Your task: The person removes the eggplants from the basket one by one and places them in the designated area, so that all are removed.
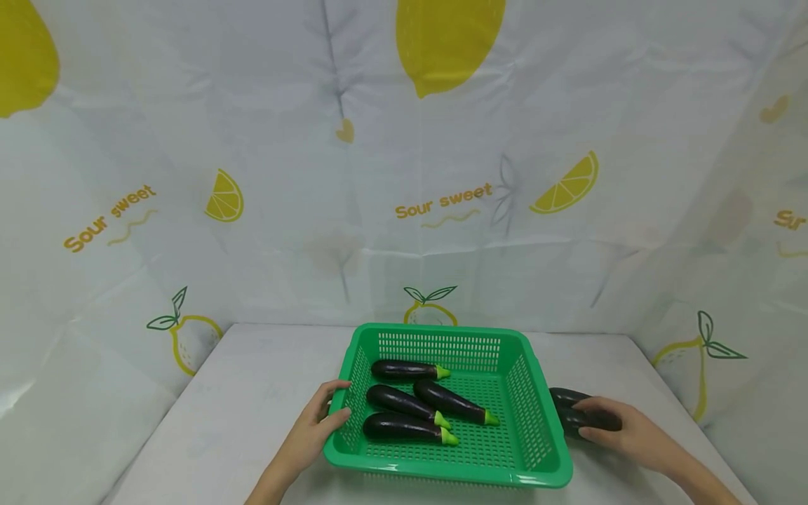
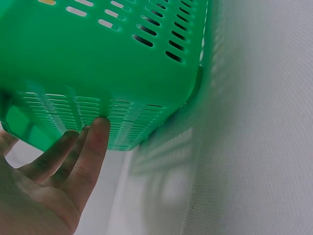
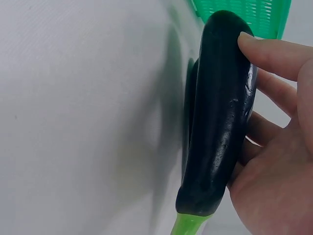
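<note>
A green plastic basket [image 1: 461,474] stands on the white surface with several dark purple, green-capped eggplants [image 1: 404,428] lying in it. My left hand [image 1: 309,428] is at its left side. In the left wrist view, fairly straight fingers [image 2: 90,147] touch the slotted outer wall. To the right of the basket, my right hand [image 1: 618,428] holds an eggplant [image 3: 220,112] between thumb and fingers. Its green cap points toward the bottom of the right wrist view. A second eggplant [image 1: 564,395] lies just beyond it, mostly hidden in the right wrist view.
A white cloth printed with lemons and lettering [image 1: 442,200] hangs behind the white table [image 1: 208,421] and at both sides. The basket's right rim [image 1: 543,393] stands between the held eggplant and those inside.
</note>
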Available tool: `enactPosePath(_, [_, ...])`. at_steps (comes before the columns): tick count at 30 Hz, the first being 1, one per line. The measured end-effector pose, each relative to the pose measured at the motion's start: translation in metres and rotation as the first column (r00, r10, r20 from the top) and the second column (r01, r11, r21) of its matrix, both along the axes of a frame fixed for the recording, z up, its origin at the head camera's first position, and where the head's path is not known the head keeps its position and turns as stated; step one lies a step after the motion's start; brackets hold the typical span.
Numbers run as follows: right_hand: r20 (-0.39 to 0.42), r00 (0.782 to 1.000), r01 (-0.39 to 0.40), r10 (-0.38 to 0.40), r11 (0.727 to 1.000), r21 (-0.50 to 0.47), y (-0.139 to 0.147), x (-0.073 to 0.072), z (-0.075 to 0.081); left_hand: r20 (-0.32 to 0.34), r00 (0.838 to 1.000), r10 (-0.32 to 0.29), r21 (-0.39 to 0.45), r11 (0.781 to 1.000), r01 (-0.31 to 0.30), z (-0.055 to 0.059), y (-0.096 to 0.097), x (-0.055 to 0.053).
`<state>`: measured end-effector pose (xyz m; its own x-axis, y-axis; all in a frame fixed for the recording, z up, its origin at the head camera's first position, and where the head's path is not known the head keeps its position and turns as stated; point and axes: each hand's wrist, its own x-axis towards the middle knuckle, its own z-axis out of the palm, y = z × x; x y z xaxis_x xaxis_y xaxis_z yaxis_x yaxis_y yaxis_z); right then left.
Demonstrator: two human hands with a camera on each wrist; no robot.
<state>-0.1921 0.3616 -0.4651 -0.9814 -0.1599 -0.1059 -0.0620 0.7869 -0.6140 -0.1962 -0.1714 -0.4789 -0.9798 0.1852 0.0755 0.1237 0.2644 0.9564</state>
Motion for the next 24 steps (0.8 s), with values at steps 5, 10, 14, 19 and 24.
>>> enactPosePath(5, [0.021, 1.0, 0.02, -0.02, 1.0, 0.012, 0.0, -0.001, -0.006, 0.0, 1.0, 0.003, -0.002, 1.0, -0.003, 0.0, 0.0, 0.0])
enactPosePath(10, [0.005, 1.0, 0.025, -0.025, 0.999, 0.021, 0.001, -0.001, -0.011, 0.001, 1.0, -0.001, 0.001, 1.0, 0.001, 0.0, 0.0, 0.0])
enactPosePath(14, [-0.014, 0.999, 0.033, -0.033, 0.999, 0.029, 0.0, 0.001, -0.011, 0.0, 1.0, -0.009, 0.005, 1.0, 0.009, 0.0, 0.0, 0.0])
enactPosePath(19, [-0.019, 0.999, 0.04, -0.039, 0.998, 0.048, 0.0, 0.003, -0.01, -0.001, 1.0, -0.012, 0.009, 1.0, 0.012, 0.0, -0.001, 0.0])
enactPosePath(24, [-0.011, 0.999, 0.031, -0.03, 0.998, 0.053, 0.0, 0.003, -0.011, 0.001, 1.0, -0.015, 0.009, 1.0, 0.015, -0.001, -0.001, 0.0])
